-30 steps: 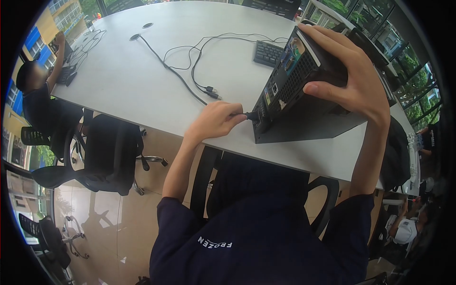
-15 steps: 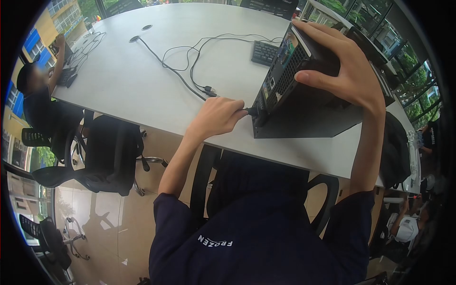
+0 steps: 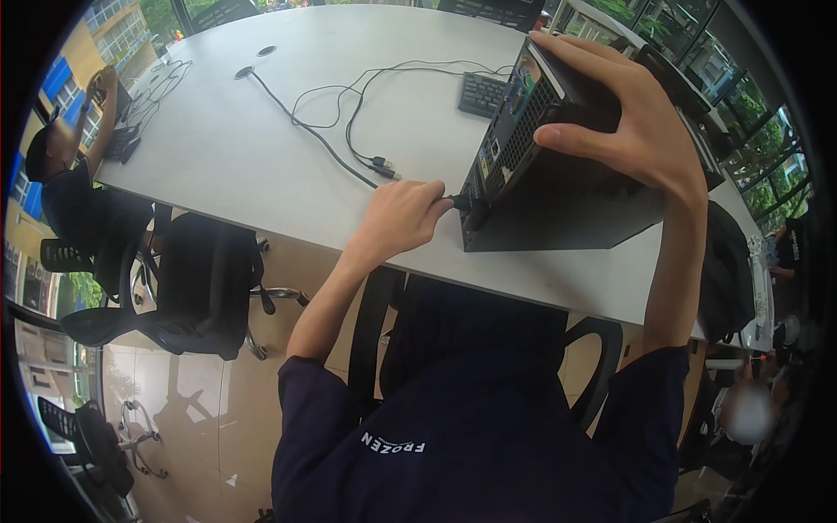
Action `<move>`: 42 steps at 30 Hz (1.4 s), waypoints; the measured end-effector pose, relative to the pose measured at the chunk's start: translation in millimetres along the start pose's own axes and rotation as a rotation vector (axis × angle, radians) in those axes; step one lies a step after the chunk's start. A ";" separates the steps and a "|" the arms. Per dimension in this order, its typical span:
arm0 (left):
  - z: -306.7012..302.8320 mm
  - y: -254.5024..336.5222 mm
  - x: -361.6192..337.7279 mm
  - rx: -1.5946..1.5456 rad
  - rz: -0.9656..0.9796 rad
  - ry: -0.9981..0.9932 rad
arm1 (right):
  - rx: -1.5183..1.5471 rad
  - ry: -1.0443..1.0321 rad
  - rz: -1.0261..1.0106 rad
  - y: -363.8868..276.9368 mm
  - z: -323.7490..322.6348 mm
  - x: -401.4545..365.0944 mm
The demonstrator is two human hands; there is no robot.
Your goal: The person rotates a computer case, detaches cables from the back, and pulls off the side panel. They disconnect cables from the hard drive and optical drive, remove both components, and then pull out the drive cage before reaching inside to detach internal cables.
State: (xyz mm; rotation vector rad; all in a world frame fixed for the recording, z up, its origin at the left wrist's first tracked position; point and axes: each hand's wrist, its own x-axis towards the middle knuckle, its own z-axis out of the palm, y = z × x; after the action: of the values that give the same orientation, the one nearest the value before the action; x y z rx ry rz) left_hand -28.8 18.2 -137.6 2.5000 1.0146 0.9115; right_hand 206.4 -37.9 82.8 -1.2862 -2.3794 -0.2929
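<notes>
A black computer tower point(image 3: 558, 205) stands upright near the table's front edge, its back panel with ports turned toward the left. My left hand point(image 3: 405, 218) is closed around the black plug of a power cord point(image 3: 327, 150), pressed against the lower part of that panel. How deep the plug sits cannot be seen. My right hand point(image 3: 641, 131) grips the tower across its top, thumb on the near side and fingers over the far edge. Two loose cable connectors point(image 3: 381, 166) lie on the table just beyond my left hand.
A black keyboard point(image 3: 482, 94) lies behind the tower on the white table point(image 3: 192, 131). Thin cables loop across the middle, and the power cord runs to a table grommet point(image 3: 245, 72). An office chair point(image 3: 200, 288) stands at left, near a seated person point(image 3: 74, 187).
Both my hands keep their grip, and the plug stays at the tower's back panel. The view has shifted slightly. The seated person at left has brought both hands up together.
</notes>
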 end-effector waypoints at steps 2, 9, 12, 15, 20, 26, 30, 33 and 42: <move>-2.5 -1.7 -0.2 -0.015 0.012 -0.009 | -0.018 0.017 -0.003 0.8 1.2 -1.5; 0.7 2.6 -6.0 -0.246 -0.064 0.087 | -0.093 0.128 -0.028 -0.4 6.2 -3.5; -25.7 -9.1 5.4 -0.121 -0.211 0.007 | -0.124 0.149 -0.043 -0.8 7.2 -4.8; -33.7 -50.4 4.7 0.437 -0.132 0.101 | -0.138 0.158 -0.049 -2.9 6.7 -5.1; -37.8 -67.4 16.9 0.351 -0.209 -0.108 | -0.145 0.169 -0.042 -1.3 9.4 -5.2; -21.0 -74.9 24.2 0.276 -0.064 -0.094 | -0.132 0.176 -0.054 -1.3 8.7 -4.3; -15.4 -51.5 23.3 0.205 0.090 0.061 | -0.141 0.162 -0.053 -4.5 5.7 -4.5; -28.8 -23.6 25.3 -0.114 0.100 0.203 | -0.100 0.045 0.032 -6.4 2.4 -6.1; -43.8 28.4 21.7 -0.290 0.119 0.200 | -0.160 0.166 -0.024 -1.8 8.1 -6.2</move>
State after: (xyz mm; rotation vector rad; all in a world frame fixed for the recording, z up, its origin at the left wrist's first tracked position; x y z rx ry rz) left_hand -30.7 14.7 -81.2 2.2779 0.7315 1.2671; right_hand 205.8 -40.5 72.7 -1.2500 -2.2697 -0.5849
